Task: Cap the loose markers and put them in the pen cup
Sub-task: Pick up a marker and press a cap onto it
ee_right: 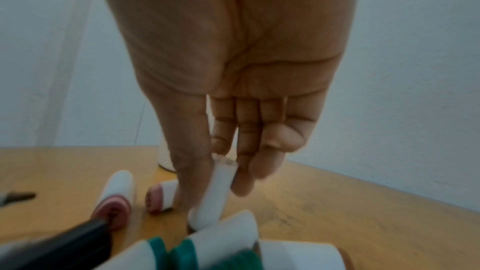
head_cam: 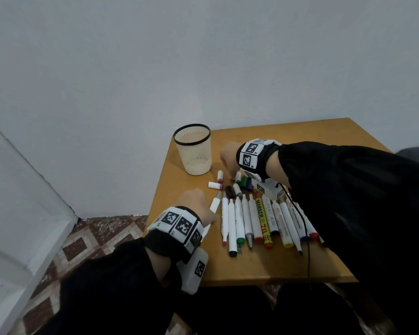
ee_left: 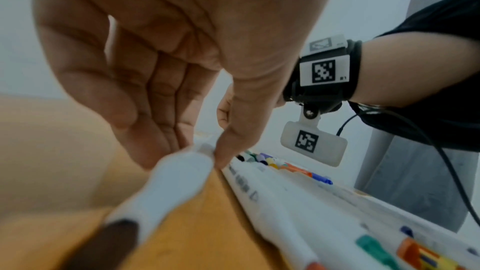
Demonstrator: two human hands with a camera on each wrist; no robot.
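Wooden table (head_cam: 300, 267), orange-brown, set in a corner against pale grey walls (head_cam: 203, 56); patterned floor tiles (head_cam: 82, 238) below to the left. Near the far left corner, an upright pale mesh cup (head_cam: 193, 151) with a black rim, no markers inside as far as visible. Just beside it, loose caps: two white ones with pink ends (head_cam: 220, 176) (head_cam: 214, 185), then a cluster of black, green and purple ones (head_cam: 243, 183) crowding under the right wrist. Nearer, a row of markers (head_cam: 259, 221) lying side by side, touching, mostly white barrels with coloured ends, one yellow reading "MARKER". Black cable (head_cam: 306, 240) trailing across the right end of the row. Black sleeves (head_cam: 361, 201) on both arms, tagged white bands at both wrists. Left hand (head_cam: 196, 204) palm down at the left end of the row, thumb and fingertips (ee_left: 228, 151) pinching a white marker (ee_left: 179, 174) with a dark tip, its far end poking out beyond the hand (head_cam: 214, 204); neighbouring markers right alongside. Right hand (head_cam: 228, 157) reaching down between cup and cap cluster, fingers pointing downward, thumb and fingers closed on a small white cap (ee_right: 214, 194), tilted, lower end close to the table; green-banded caps (ee_right: 187, 252) pressed in just in front.
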